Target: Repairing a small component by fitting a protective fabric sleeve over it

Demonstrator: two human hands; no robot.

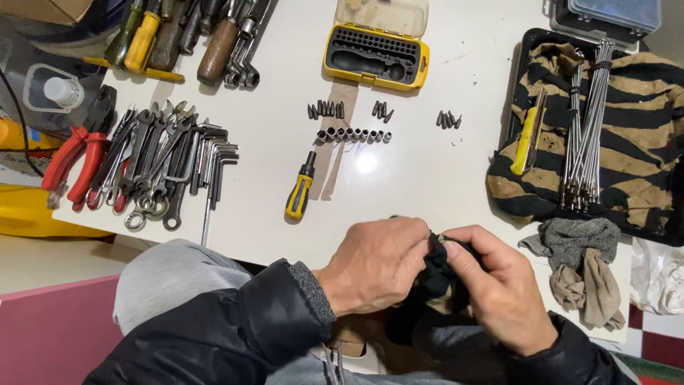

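Near edge of the white table [427, 178]: left hand [374, 265] and right hand [499, 285] both pinched shut on a dark cloth [436, 274] — bunched between the fingertips, probably wrapped round something small; what's inside is hidden. Just beyond, a yellow-handled screwdriver [300, 190] lies loose. Further in, sockets [353, 135] in a neat row, bits [326, 109] grouped behind — sorted by kind. At the far edge, the open yellow bit case [376, 55].

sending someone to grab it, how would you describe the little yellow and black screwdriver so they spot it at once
Start at the white table and find the open yellow bit case at its far edge. Come toward the person, past the short row of small sockets, to the screwdriver lying alone just below their left end. It is the only stubby yellow-and-black handle on bare tabletop; the other screwdrivers sit heaped at the far left corner.
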